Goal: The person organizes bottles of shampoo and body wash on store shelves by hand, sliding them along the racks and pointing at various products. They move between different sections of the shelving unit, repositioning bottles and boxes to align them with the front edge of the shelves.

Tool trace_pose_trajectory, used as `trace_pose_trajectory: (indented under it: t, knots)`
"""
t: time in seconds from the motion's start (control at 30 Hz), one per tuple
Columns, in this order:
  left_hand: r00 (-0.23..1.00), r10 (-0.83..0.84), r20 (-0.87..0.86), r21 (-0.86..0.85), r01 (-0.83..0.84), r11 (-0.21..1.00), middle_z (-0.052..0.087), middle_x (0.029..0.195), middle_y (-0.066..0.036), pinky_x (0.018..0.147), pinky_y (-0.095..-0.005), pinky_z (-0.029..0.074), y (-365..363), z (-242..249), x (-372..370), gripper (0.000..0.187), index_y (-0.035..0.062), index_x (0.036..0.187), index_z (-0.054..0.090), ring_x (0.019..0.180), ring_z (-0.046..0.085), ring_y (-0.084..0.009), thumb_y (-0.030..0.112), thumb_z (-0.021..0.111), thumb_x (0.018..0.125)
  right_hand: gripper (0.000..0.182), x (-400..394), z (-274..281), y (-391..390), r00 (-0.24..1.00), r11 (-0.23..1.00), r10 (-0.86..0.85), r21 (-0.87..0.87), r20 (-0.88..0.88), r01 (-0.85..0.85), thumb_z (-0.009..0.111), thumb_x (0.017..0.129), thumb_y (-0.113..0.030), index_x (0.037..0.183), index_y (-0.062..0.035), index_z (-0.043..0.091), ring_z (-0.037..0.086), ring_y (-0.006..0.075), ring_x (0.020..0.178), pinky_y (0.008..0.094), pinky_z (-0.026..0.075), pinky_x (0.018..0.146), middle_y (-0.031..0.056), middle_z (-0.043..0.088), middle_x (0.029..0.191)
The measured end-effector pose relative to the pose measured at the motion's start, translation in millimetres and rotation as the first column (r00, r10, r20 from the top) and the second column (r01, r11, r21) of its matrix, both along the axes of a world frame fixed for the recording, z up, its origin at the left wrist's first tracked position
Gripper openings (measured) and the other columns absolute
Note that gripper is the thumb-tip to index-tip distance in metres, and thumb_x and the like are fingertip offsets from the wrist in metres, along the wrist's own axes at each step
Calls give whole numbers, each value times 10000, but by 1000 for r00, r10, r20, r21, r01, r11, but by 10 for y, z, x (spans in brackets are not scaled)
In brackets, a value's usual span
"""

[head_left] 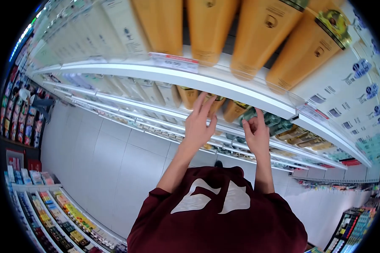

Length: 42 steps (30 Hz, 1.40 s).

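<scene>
My left hand (199, 123) reaches onto the second shelf, fingers stretched out and thumb apart. Its fingertips are right at the gold cap of an orange bottle (216, 107), partly hidden behind the hand. Beside it leans another orange bottle (234, 111). My right hand (256, 132) is raised at the same shelf, index finger extended and the other fingers loosely bent, with nothing visible in it. Its fingertips overlap the dark green bottles (272, 119) in this view. One more orange bottle (188, 95) stands left of my left hand.
The upper shelf edge (223, 85) juts out just above my fingers, with large orange bottles (267, 36) on that shelf. White bottles (105, 31) line its left part. Lower shelves run below. Across the tiled floor (109, 154) are display racks (59, 215) and a person (31, 100).
</scene>
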<state>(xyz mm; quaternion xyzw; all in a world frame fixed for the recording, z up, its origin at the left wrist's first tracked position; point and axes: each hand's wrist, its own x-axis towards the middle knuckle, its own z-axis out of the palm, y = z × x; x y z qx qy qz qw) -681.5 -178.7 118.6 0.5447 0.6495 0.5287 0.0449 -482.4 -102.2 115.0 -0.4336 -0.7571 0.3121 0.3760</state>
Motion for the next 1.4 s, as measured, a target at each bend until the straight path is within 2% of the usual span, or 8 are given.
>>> trace_pose_trajectory:
  t: [0.2, 0.27, 0.4, 0.6, 0.67, 0.93, 1.3, 1.4]
  knots:
    - [998, -61, -10, 2, 61, 998, 457, 1530, -171, 798, -416, 571, -111, -6, -106, 578, 87, 1419, 512, 919, 696, -305, 57, 662, 862, 663, -128, -121, 23, 997, 999, -44, -16, 67, 45, 681, 947, -42, 1525, -11, 360, 496, 58, 588, 221, 414, 556, 22, 550, 693]
    - [990, -101, -99, -13, 100, 995, 468, 1517, -166, 813, -421, 568, -203, -48, -182, 567, 86, 1416, 511, 966, 702, -306, 78, 660, 870, 667, -134, -102, 11, 997, 998, -42, -34, 65, 44, 703, 939, -144, 1501, -17, 367, 601, 180, 573, 322, 484, 579, 84, 641, 728]
    - [988, -153, 6, -151, 152, 977, 513, 1459, -142, 814, -402, 565, -515, -184, -451, 528, 92, 1393, 529, 1007, 695, -289, 85, 653, 879, 649, -237, -116, -114, 983, 994, -105, -1, -149, 106, 654, 960, -47, 1533, -26, 351, 532, 72, 628, 235, 453, 609, 33, 607, 750]
    - [993, 38, 108, -183, -18, 983, 568, 1398, -123, 782, -390, 558, -1144, -508, -993, 512, 96, 1388, 534, 902, 679, -268, 78, 651, 890, 594, -560, -240, -347, 990, 997, 6, 79, -139, 5, 628, 954, -15, 1510, -32, 419, 532, 80, 642, 236, 462, 640, 18, 590, 741]
    - [981, 105, 162, -208, -70, 976, 608, 1337, -114, 804, -433, 558, -1416, -541, -1133, 458, 96, 1352, 554, 947, 678, -360, 126, 632, 902, 581, -747, -339, -414, 991, 997, 40, 75, -129, -30, 631, 949, -15, 1498, -43, 444, 536, 83, 631, 245, 466, 637, 15, 594, 738]
    - [903, 314, 294, -337, -210, 918, 687, 1215, -106, 784, -365, 547, -2620, -1048, -1610, 389, 69, 1312, 600, 893, 680, -238, 84, 641, 926, 632, -1786, -346, -950, 949, 942, 314, -110, -36, -316, 598, 964, 17, 1550, -67, 379, 525, 63, 673, 222, 446, 627, 27, 594, 862]
    - [738, 626, 252, -433, -492, 755, 722, 1157, -104, 730, -369, 553, -3410, -1224, -1973, 333, 68, 1240, 646, 864, 702, -241, 99, 646, 909, 606, -2830, -570, -1321, 688, 729, 684, -250, 242, -637, 680, 920, -158, 1493, -161, 483, 623, 173, 638, 343, 527, 641, 27, 686, 903]
    - [693, 671, 264, -430, -538, 725, 723, 1149, -109, 714, -365, 553, -3558, -1244, -2040, 320, 59, 1221, 660, 869, 705, -245, 94, 648, 903, 594, -3238, -581, -1416, 579, 629, 778, -309, 245, -714, 676, 918, -67, 1483, -113, 496, 616, 134, 677, 291, 514, 642, 59, 673, 932]
